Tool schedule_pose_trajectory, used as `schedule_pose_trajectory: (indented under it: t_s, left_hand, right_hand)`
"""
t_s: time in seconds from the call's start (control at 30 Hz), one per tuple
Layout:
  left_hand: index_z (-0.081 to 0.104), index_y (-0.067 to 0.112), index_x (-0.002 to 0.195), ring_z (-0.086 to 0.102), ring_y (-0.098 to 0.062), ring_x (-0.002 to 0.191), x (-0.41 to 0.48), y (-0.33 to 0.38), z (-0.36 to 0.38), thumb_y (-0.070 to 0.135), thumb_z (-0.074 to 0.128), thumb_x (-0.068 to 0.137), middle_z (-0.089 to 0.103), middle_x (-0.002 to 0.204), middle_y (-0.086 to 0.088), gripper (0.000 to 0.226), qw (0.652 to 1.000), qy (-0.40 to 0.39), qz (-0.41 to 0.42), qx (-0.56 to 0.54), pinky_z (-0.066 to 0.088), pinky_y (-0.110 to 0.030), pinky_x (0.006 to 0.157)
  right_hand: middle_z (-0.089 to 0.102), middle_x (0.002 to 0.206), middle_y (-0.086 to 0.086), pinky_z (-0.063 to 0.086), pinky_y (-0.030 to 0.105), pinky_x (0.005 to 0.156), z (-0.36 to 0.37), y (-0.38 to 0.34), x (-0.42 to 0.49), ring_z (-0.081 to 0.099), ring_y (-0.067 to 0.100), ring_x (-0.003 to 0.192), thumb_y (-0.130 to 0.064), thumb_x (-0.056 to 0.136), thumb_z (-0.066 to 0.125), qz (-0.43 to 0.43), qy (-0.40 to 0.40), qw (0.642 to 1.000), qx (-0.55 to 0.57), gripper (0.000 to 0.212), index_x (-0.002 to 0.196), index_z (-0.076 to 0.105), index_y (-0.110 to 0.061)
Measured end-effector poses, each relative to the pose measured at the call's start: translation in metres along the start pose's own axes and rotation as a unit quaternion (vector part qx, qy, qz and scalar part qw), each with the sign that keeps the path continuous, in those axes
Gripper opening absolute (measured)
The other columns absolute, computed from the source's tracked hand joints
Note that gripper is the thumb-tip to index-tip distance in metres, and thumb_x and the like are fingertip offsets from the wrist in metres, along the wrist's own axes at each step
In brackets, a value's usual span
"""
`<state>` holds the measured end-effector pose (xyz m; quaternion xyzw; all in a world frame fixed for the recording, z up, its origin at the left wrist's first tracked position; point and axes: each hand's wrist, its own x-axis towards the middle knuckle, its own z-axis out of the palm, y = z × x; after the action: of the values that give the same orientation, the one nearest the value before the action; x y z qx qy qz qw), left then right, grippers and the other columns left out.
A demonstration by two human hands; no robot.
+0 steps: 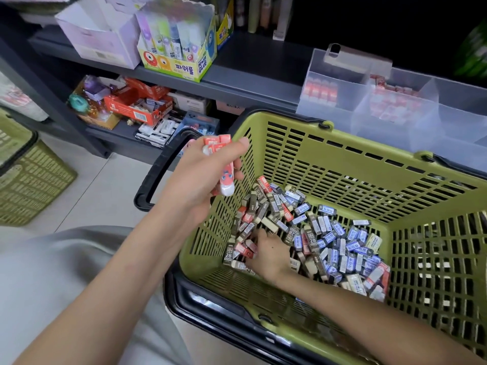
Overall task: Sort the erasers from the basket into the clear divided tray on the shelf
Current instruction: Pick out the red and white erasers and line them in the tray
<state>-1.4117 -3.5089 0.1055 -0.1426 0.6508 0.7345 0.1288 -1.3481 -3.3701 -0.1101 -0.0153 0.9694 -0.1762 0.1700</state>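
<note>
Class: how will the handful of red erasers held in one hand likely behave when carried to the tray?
The red erasers are probably light: the left hand holds several at once. Being separate blocks in one grip, they may slide apart or drop. Their flat sides suggest they would settle, not roll, like those lying in the basket.

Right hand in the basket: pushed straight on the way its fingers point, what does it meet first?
The right hand points at the left wall of the basket, but would first meet the erasers heaped against it, which its fingertips seem to touch. Depth is uncertain.
</note>
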Motion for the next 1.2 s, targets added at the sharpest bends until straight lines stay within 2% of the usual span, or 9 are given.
schedule_pose_trajectory:
  t_s: [0.13,0.3,0.43,0.6,0.87,0.93,1.0,1.1,1.2]
  left_hand:
    - [0.055,0.021,0.089,0.059,-0.008,0.053,-0.001,0.0,0.0,0.029,0.07,0.083,0.062,0.062,0.007,0.018,1.0,-0.008,-0.009,-0.001,0.042,-0.026,0.058]
    - [0.054,0.021,0.093,0.06,-0.008,0.055,0.002,-0.003,0.002,0.031,0.071,0.082,0.062,0.064,0.006,0.022,1.0,-0.015,-0.012,0.004,0.04,-0.027,0.059]
    - [0.055,0.021,0.098,0.065,-0.007,0.06,0.005,-0.011,0.008,0.034,0.072,0.081,0.067,0.068,0.008,0.027,0.998,-0.028,-0.019,0.048,0.04,-0.026,0.06]
    - [0.056,0.017,0.101,0.069,-0.015,0.083,0.008,-0.025,0.022,0.039,0.075,0.076,0.071,0.092,-0.001,0.038,0.979,-0.078,-0.029,0.187,0.046,-0.029,0.07]
    - [0.057,0.01,0.088,0.066,-0.018,0.063,0.0,-0.022,0.062,0.016,0.078,0.066,0.07,0.074,-0.008,0.031,0.965,-0.247,-0.086,0.016,0.047,-0.02,0.046]
    - [0.056,0.009,0.086,0.062,-0.016,0.055,0.0,-0.018,0.07,0.01,0.079,0.06,0.066,0.066,-0.006,0.035,0.971,-0.229,-0.074,-0.018,0.041,-0.017,0.038]
    - [0.056,0.008,0.09,0.058,-0.015,0.051,0.004,-0.012,0.073,0.007,0.081,0.056,0.064,0.064,-0.007,0.042,0.974,-0.214,-0.064,-0.037,0.038,-0.017,0.037]
    - [0.056,0.01,0.088,0.054,-0.015,0.051,0.017,0.0,0.072,0.008,0.084,0.057,0.061,0.065,-0.01,0.042,0.98,-0.191,-0.033,-0.054,0.035,-0.019,0.036]
    - [0.057,0.013,0.078,0.053,-0.015,0.051,0.033,0.014,0.073,0.011,0.081,0.056,0.06,0.062,-0.007,0.032,0.986,-0.162,0.016,-0.037,0.034,-0.018,0.038]
  right_hand:
    - [0.059,0.1,0.002,0.044,0.024,0.071,-0.002,-0.005,0.001,0.052,0.019,0.099,-0.037,0.075,0.07,0.023,-0.012,0.999,-0.039,0.04,0.104,0.056,-0.013]
    - [0.054,0.07,-0.007,0.038,0.015,0.048,-0.022,0.005,-0.004,0.053,0.009,0.066,-0.018,0.081,0.064,0.036,-0.049,0.99,0.125,0.011,0.075,0.055,-0.019]
    - [0.063,0.075,0.001,0.045,0.016,0.049,-0.07,0.009,-0.012,0.056,0.004,0.053,-0.006,0.085,0.064,0.07,-0.09,0.887,0.447,0.006,0.082,0.062,-0.011]
    - [0.066,0.066,-0.004,0.041,0.021,0.043,-0.142,0.005,-0.025,0.049,0.007,0.047,-0.015,0.083,0.066,0.028,-0.083,0.775,0.626,0.011,0.092,0.063,-0.009]
    - [0.054,0.064,0.005,0.036,0.031,0.056,-0.203,0.0,-0.046,0.044,0.021,0.059,-0.015,0.095,0.049,-0.031,0.025,0.719,0.693,0.013,0.108,0.052,-0.013]
    - [0.055,0.07,0.01,0.037,0.029,0.05,-0.213,0.002,-0.048,0.044,0.018,0.055,-0.017,0.096,0.047,-0.045,0.04,0.734,0.677,0.023,0.118,0.048,-0.018]
    - [0.056,0.063,0.004,0.038,0.022,0.046,-0.224,0.008,-0.044,0.046,0.009,0.046,-0.021,0.096,0.048,-0.052,0.1,0.799,0.59,0.028,0.123,0.04,-0.023]
    - [0.058,0.062,-0.004,0.037,0.014,0.05,-0.25,0.027,-0.027,0.049,0.0,0.046,-0.024,0.094,0.053,-0.026,0.225,0.899,0.375,0.022,0.108,0.037,-0.019]
    - [0.054,0.073,0.0,0.036,0.025,0.051,-0.279,0.039,-0.006,0.051,0.01,0.058,-0.023,0.091,0.055,-0.001,0.224,0.937,0.268,0.023,0.096,0.033,-0.017]
